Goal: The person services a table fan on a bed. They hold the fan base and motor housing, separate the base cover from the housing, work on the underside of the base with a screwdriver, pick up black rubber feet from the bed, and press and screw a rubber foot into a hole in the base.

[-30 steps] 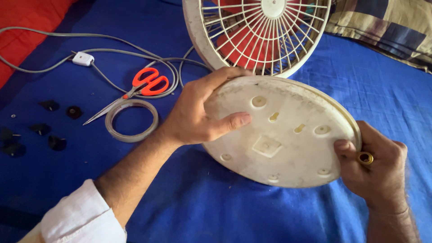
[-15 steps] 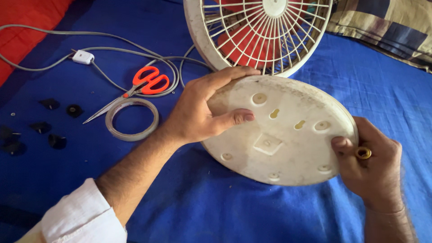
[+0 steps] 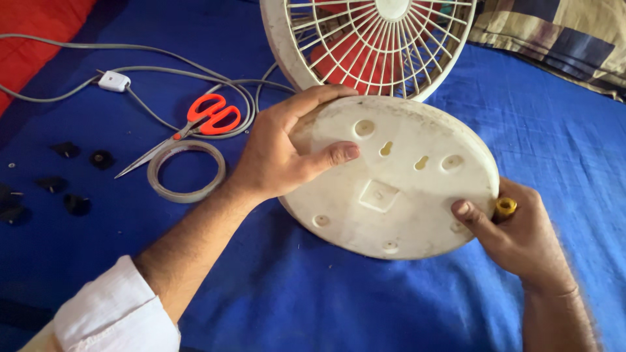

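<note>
A round off-white fan base (image 3: 398, 195) is tilted up with its underside toward me, showing holes, two slots and a small square recess. My left hand (image 3: 280, 153) grips its upper left rim, thumb pressed on the underside. My right hand (image 3: 521, 234) holds the lower right rim, thumb on the underside, and also pinches a small yellow-brass screwdriver handle (image 3: 505, 207). Behind the base stands a white fan grille with red blades (image 3: 372, 39).
On the blue cloth (image 3: 313, 300) to the left lie orange-handled scissors (image 3: 205, 120), a clear tape roll (image 3: 186, 171), several small black parts (image 3: 78, 156), and a grey cable with an inline switch (image 3: 113, 81). A red cloth (image 3: 32, 32) is far left, a checked fabric (image 3: 561, 39) far right.
The base has tilted and shifted slightly in my hands; my right hand has slid a little lower along the rim. My left hand's grip is unchanged.
</note>
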`<state>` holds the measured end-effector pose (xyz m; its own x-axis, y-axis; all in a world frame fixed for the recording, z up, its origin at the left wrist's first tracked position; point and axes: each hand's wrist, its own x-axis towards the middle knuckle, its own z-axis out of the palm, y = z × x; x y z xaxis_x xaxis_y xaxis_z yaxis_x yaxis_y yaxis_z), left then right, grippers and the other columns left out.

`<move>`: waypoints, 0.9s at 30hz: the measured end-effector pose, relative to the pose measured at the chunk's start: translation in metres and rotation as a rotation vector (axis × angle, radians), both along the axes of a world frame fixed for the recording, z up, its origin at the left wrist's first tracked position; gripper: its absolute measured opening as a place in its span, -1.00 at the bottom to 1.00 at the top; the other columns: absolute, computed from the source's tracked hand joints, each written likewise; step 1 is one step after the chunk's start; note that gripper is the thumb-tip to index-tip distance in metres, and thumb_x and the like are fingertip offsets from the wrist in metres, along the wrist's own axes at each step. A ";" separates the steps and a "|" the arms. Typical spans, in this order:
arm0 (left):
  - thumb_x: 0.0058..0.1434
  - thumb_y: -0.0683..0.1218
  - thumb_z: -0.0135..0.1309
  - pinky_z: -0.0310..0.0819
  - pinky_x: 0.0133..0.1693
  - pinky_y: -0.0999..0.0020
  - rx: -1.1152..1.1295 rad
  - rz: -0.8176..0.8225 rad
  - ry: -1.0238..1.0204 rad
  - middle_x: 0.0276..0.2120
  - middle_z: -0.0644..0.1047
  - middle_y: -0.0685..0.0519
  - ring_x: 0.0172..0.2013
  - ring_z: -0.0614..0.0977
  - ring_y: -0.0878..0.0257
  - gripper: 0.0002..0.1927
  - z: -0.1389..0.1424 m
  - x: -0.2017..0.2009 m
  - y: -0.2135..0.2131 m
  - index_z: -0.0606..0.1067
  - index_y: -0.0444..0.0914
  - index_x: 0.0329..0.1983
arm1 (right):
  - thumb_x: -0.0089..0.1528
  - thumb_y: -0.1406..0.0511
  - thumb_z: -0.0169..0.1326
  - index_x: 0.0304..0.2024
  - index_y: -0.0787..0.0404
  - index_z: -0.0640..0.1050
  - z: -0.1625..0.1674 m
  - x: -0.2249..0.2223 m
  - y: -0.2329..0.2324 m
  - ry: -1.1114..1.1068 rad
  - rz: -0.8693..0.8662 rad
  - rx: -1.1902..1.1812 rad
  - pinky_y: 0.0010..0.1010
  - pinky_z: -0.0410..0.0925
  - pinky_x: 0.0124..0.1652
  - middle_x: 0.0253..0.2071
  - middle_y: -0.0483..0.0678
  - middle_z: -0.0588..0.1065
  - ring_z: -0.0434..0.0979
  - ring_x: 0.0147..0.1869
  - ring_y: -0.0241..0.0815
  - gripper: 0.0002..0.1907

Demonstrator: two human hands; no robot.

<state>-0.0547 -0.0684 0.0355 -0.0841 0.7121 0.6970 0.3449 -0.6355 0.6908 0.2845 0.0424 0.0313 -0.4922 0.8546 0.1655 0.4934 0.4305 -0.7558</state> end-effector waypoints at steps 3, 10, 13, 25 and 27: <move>0.25 -0.02 0.39 0.56 0.23 0.36 -0.022 -0.082 -0.066 0.15 0.60 -0.01 0.17 0.63 0.27 -0.38 -0.003 -0.001 0.001 0.45 -0.31 0.30 | 0.23 0.18 0.21 -0.07 0.41 0.59 -0.002 0.000 -0.001 0.050 0.039 0.012 -0.48 0.44 -0.35 -0.36 -0.08 0.61 0.54 -0.31 -0.39 -0.60; 0.24 -0.01 0.37 0.52 0.29 0.33 -0.109 -0.206 -0.109 0.17 0.57 0.01 0.21 0.60 0.27 -0.32 -0.006 -0.011 0.006 0.40 -0.30 0.36 | 0.31 0.12 0.20 -0.12 0.40 0.60 -0.009 -0.002 -0.005 0.248 0.062 0.053 -0.54 0.36 -0.33 -0.36 -0.12 0.57 0.49 -0.29 -0.41 -0.59; 0.22 0.00 0.37 0.51 0.26 0.33 -0.153 -0.228 -0.126 0.15 0.58 0.00 0.19 0.60 0.27 -0.32 -0.006 -0.011 0.007 0.40 -0.31 0.33 | 0.32 0.11 0.21 -0.16 0.40 0.60 -0.012 -0.002 -0.003 0.282 0.040 0.075 -0.54 0.35 -0.35 -0.37 -0.12 0.55 0.47 -0.32 -0.41 -0.59; 0.21 0.03 0.32 0.59 0.02 0.38 -0.241 -0.186 -0.530 -0.04 0.63 0.00 -0.04 0.64 0.31 -0.44 -0.020 0.027 0.005 0.45 -0.34 0.17 | 0.43 0.20 0.23 -0.08 0.44 0.55 -0.034 0.031 0.026 0.596 0.090 -0.050 -0.48 0.42 -0.17 -0.22 -0.04 0.58 0.55 -0.22 -0.33 -0.65; 0.22 0.02 0.31 0.59 0.01 0.37 -0.245 -0.194 -0.539 -0.05 0.62 0.00 -0.04 0.64 0.31 -0.46 -0.025 0.031 0.005 0.45 -0.34 0.16 | 0.44 0.20 0.24 -0.07 0.46 0.54 -0.037 0.037 0.030 0.593 0.102 -0.047 -0.47 0.43 -0.13 -0.21 -0.03 0.58 0.56 -0.19 -0.31 -0.63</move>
<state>-0.0235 -0.0630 0.0110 -0.2320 0.8834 0.4071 -0.1986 -0.4527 0.8693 0.3212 0.0726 -0.0055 -0.4077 0.8208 0.4001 -0.0602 0.4130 -0.9087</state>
